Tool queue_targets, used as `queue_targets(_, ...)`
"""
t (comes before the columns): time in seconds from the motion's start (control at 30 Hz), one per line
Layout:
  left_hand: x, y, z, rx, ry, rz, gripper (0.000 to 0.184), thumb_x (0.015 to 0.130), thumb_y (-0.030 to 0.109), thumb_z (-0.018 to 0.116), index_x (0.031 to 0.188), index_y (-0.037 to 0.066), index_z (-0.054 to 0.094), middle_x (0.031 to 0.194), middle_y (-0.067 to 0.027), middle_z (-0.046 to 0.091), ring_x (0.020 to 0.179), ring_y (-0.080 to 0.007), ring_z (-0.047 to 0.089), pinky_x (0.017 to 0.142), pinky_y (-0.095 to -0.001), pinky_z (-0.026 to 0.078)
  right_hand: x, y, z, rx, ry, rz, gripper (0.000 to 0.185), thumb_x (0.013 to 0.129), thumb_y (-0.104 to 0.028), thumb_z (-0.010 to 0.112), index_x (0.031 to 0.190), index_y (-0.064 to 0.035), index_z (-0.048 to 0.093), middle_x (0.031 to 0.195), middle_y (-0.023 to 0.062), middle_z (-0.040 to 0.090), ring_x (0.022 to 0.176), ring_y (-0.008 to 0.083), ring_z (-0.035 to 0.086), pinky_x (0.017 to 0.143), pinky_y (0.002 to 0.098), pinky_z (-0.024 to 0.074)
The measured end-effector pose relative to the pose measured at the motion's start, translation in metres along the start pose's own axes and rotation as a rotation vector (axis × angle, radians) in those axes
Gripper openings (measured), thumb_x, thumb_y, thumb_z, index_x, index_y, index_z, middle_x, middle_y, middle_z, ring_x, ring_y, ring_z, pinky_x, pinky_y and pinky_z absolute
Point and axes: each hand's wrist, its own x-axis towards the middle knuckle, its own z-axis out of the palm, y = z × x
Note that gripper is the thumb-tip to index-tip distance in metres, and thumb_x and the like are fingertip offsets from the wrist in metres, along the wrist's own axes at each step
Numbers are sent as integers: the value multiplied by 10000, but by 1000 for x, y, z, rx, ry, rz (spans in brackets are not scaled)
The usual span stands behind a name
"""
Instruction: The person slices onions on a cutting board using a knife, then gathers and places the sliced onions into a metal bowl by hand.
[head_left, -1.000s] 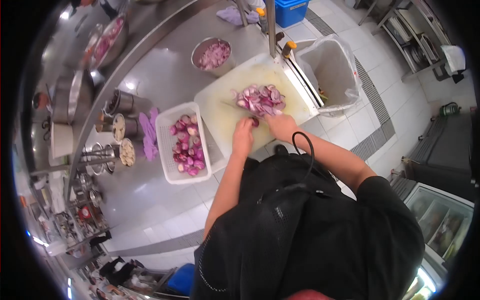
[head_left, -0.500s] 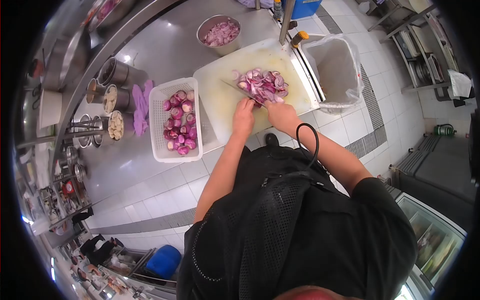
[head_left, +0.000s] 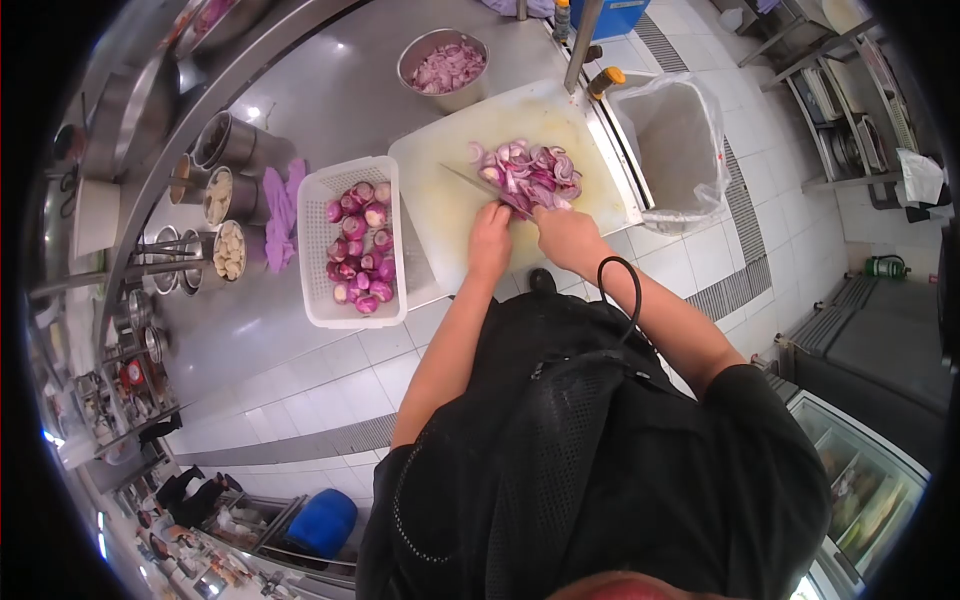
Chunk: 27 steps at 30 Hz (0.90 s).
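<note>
Slices red onion [head_left: 535, 182] on white cutting board [head_left: 430, 150], beside perforated white basket [head_left: 396, 235] of whole red onions [head_left: 353, 228].
Grips chef's knife [head_left: 470, 180] in right hand [head_left: 570, 238], against the cut pile; bends left hand [head_left: 490, 240] near blade, cannot tell if pinching onion. Calls for tucked fingertips, even strokes. Shows no legible labels.

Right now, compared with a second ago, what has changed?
The head-worn camera's view shifted. A purple onion piece that showed beside the blade no longer shows clearly. The bare right hand keeps the long steel knife; the bare left hand stays near it. Nothing was visibly let go.
</note>
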Motion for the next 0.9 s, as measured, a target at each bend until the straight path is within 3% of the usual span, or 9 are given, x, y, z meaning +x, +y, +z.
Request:
queue_targets(0.23,25,18,-31,-91,-99,-32,179,863,-9,653,1035,18,613,1104,-185,625,1055,-394,610,915,-477,519,26,17,0,159,-55,-54,201,907,-176,614,1035,-23,638,884,233,738,883,421,733,780,532,578)
queue_targets(0.3,42,30,-44,42,159,17,206,846,19,683,1038,4,607,1104,-210,625,1051,-400,619,924,-497,522,9,17,-3,267,-34,-55,224,900,-209,623,1020,-21,639,870,228,735,888,423,727,776,532,570)
queue_targets(0.33,51,39,-48,41,158,2,206,846,19,683,1038,4,607,1104,-210,625,1051,-400,619,924,-497,522,1,18,6,265,-49,-56,224,900,-209,623,1020,-21,639,870,228,735,888,423,727,776,532,570)
queue_targets(0.43,98,33,-35,119,85,-183,276,824,36,699,1085,-13,622,1137,-230,624,1071,-414,634,945,-502,527,-9,20,23,238,-32,-114,220,901,-210,619,1022,-28,638,854,215,736,874,416,727,775,537,565)
queue_targets(0.5,105,14,-22,188,-260,-360,392,809,64,715,1193,24,643,1208,-210,627,1041,-404,652,919,-499,530,-14,15,23,148,-183,-105,220,901,-211,618,1026,-31,636,872,208,737,874,412,726,775,543,562)
queue_targets(0.53,105,14,-25,186,-258,-360,392,809,64,715,1193,24,643,1208,-210,627,1041,-404,652,919,-499,530,-14,16,22,145,-183,-105,220,901,-211,618,1026,-31,636,872,208,737,874,412,726,775,543,562)
queue_targets(0.63,106,18,-42,137,-242,-350,431,794,51,721,1219,36,650,1209,-197,628,1106,-402,654,952,-461,537,-11,25,21,112,-183,-102,225,904,-217,617,1034,-34,637,863,206,734,861,413,727,767,540,565)
queue_targets(0.7,93,21,-55,-47,43,-307,395,800,51,734,1188,55,667,1201,-170,644,1097,-383,659,950,-451,538,-6,39,21,171,-54,-131,228,905,-214,613,1046,-37,635,863,216,732,847,416,728,757,535,570)
queue_targets(0.9,-1,2,-61,-61,56,-169,283,840,37,767,1115,35,699,1131,-143,648,1034,-342,649,935,-426,521,0,34,8,46,-62,-10,240,912,-203,610,1084,-37,615,881,226,735,855,421,733,755,542,576)
